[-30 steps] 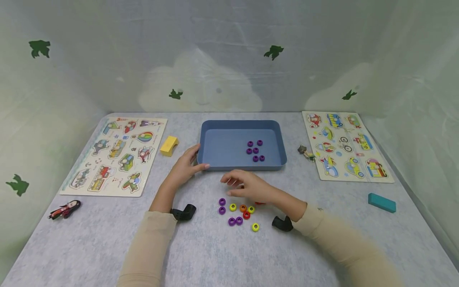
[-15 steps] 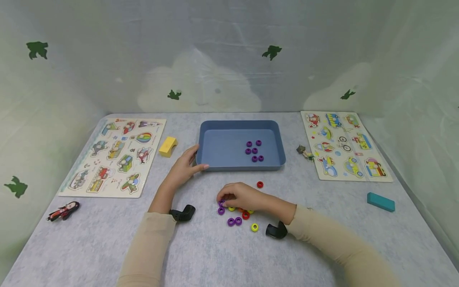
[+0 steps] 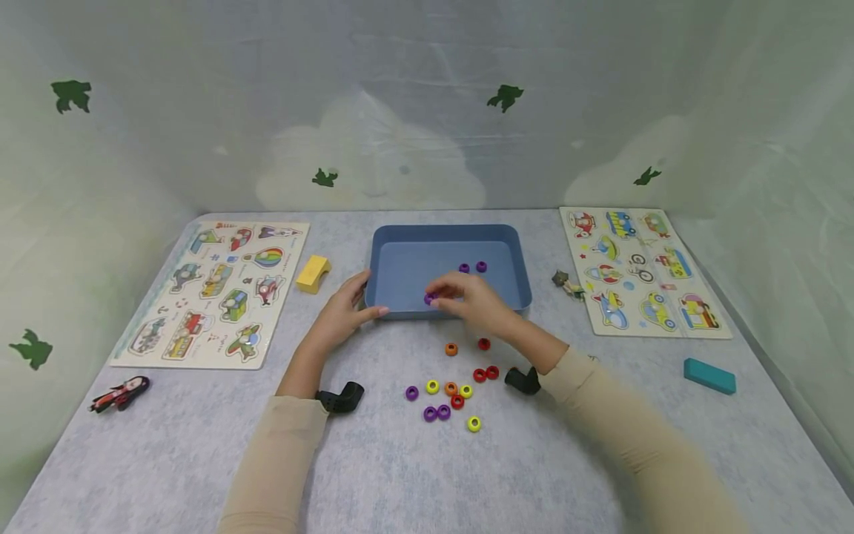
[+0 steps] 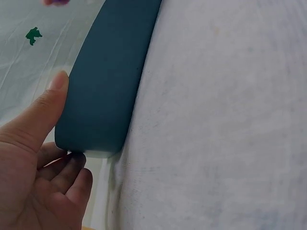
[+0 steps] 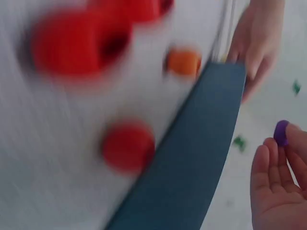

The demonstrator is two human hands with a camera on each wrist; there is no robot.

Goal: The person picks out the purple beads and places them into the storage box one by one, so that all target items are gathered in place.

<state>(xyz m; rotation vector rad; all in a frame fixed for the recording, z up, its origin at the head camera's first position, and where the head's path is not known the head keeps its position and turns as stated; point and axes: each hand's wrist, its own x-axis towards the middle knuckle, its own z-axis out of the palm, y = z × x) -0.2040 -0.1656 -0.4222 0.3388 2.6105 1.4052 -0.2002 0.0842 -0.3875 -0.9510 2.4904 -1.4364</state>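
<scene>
A blue tray [image 3: 414, 271] lies in the middle of the table, with purple beads [image 3: 481, 266] inside; my right hand hides part of its floor. My left hand [image 3: 342, 305] holds the tray's near left corner, the thumb on the front side and the fingers at the left end, also seen in the left wrist view. Over the tray's front part, my right hand [image 3: 474, 300] pinches a purple bead [image 5: 281, 133] between thumb and fingertips. Loose beads lie in front of the tray: purple ones [image 3: 430, 414], yellow ones [image 3: 474, 424], red ones [image 3: 480, 375] and orange ones [image 3: 451, 349].
Picture puzzle boards lie at left [image 3: 216, 289] and right [image 3: 640, 271]. A yellow block [image 3: 313, 274] sits left of the tray, a small figurine [image 3: 567, 284] right of it. Further out are a doll [image 3: 120, 393] and a teal block [image 3: 709, 376].
My right hand went down to the loose beads, took hold of a purple one and carried it up over the tray. My left hand has stayed at the tray's corner.
</scene>
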